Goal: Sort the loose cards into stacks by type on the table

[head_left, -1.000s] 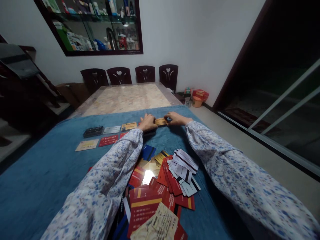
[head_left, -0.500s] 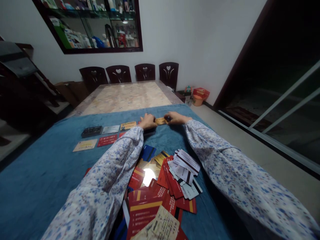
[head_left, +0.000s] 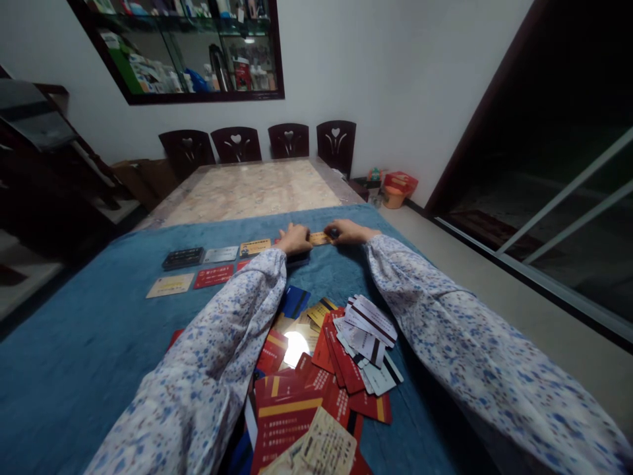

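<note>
At the far part of the blue cloth (head_left: 113, 297), a gold card (head_left: 321, 238) lies between my two hands. My right hand (head_left: 350, 232) pinches its right end, with the fingers curled. At its left end, the fingers of my left hand (head_left: 295, 239) are closed on the edge. Just below my left hand is a dark card stack (head_left: 298, 260), partly covered. Left of it runs a row with an orange card (head_left: 255, 248), a silver card (head_left: 221, 254) and a black stack (head_left: 182, 258). A red card (head_left: 213, 276) and a cream card (head_left: 169, 285) lie nearer.
Close to me spreads a loose heap of red cards (head_left: 291, 422), with white cards (head_left: 370, 320) and a blue card (head_left: 295, 301). Beyond the cloth is the marble tabletop (head_left: 247, 188). Dark chairs (head_left: 336, 145) stand behind it; an orange bucket (head_left: 394, 196) is on the floor.
Both hands stay at the gold card with almost no movement. The whole view has shifted very slightly.
</note>
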Available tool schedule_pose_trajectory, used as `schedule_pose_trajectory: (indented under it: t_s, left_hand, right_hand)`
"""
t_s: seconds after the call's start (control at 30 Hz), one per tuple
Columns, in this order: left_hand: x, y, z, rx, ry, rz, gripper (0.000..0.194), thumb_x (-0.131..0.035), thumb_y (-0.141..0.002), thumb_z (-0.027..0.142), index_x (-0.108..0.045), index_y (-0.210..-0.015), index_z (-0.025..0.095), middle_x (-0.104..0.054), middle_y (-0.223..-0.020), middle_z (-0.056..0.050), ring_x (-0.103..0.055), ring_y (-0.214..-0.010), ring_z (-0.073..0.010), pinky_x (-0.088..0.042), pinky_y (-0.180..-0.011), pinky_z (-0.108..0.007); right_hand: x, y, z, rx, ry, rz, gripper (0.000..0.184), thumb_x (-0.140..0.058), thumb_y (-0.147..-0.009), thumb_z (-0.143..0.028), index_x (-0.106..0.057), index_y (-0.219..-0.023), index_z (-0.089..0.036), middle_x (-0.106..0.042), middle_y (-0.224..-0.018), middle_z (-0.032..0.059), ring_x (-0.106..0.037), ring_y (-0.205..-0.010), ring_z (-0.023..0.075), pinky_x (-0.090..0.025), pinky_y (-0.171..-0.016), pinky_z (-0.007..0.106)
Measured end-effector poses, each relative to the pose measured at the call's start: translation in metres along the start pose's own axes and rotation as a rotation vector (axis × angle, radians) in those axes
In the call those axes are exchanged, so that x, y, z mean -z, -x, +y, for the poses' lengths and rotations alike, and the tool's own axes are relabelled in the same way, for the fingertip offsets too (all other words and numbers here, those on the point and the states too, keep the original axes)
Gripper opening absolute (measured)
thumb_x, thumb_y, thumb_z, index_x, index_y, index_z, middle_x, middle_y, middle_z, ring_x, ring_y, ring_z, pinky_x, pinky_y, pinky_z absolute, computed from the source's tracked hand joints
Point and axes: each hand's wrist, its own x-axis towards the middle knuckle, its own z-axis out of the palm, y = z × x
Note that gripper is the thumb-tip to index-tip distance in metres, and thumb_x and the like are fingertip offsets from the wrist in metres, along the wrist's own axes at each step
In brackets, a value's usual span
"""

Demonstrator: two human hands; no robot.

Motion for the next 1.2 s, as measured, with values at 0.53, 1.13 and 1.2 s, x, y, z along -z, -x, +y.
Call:
schedule_pose_trajectory:
  t_s: [0.53, 1.13, 1.2]
  left_hand:
    - [0.003, 0.007, 0.005, 0.001, -0.039, -0.008, 0.031, -0.066, -0.079, 0.023, -0.077, -0.107, 0.019, -0.068, -0.128, -0.015, -0.045, -0.133, -0.0430, -0.042, -0.107, -0.065]
    - [-0.003, 0.019, 0.003, -0.097, -0.061, 0.085, 0.030, -0.062, -0.087, 0.028, -0.073, -0.115, 0.022, -0.061, -0.136, -0.016, -0.038, -0.137, -0.0409, -0.037, -0.103, -0.061]
    - [-0.003, 0.021, 0.003, -0.114, -0.057, 0.104, 0.032, -0.060, -0.089, 0.028, -0.071, -0.118, 0.023, -0.061, -0.136, -0.015, -0.037, -0.137, -0.0394, -0.036, -0.104, -0.060]
  right_hand:
    - [0.002, 0.001, -0.004, -0.006, 0.031, -0.021, 0.053, -0.072, -0.077, -0.020, -0.075, -0.131, -0.021, -0.075, -0.124, 0.0069, -0.069, -0.104, 0.0229, -0.048, -0.089, 0.024]
    - [-0.003, 0.017, -0.003, -0.026, 0.021, 0.110, 0.052, -0.075, -0.081, -0.021, -0.071, -0.132, -0.018, -0.072, -0.118, 0.0113, -0.067, -0.097, 0.0217, -0.049, -0.087, 0.027]
    - [-0.003, 0.022, -0.001, -0.014, 0.007, 0.145, 0.048, -0.074, -0.082, -0.020, -0.072, -0.130, -0.018, -0.072, -0.117, 0.0114, -0.068, -0.097, 0.0218, -0.050, -0.087, 0.027]
